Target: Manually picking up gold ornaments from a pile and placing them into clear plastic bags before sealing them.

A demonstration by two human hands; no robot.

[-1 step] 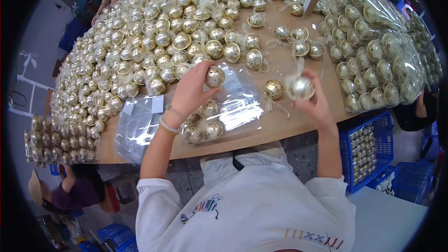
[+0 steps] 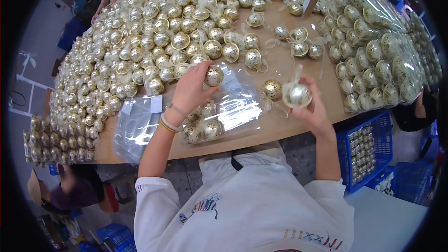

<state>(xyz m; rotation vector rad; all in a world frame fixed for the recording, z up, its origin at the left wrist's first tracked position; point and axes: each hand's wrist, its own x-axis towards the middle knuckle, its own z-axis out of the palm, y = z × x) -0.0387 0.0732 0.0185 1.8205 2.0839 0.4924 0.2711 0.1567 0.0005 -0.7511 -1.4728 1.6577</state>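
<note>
**Bagging gold balls – both hands loaded**

Nearest you: clear plastic bag [image 2: 228, 112] flat on the brown tabletop [image 2: 289, 128], a few gold perforated metal balls [image 2: 205, 128] already inside, under your L wrist.

L hand [image 2: 189, 91]: fingers curled, pinching one gold perforated ball [image 2: 214, 75] at the fingertips, right above the bag's far edge.

R hand [image 2: 315, 109]: fingers wrapped round a shiny gold ball w/ sheer ribbon [image 2: 296, 94], held up off the table, just R of the bag. One loose gold ball [image 2: 272, 89] sits on the table betw. your hands, apart from both.

Step, IMO: mid-fill. Next move prob. needs the bag mouth found and opened; can't tell which side it's on.

Further out: big heap of gold ribboned balls [image 2: 154, 46] on the L and far side, packed bags of balls [image 2: 378, 60] stacked R, blue plastic crate [image 2: 368, 151] below the table edge.
</note>
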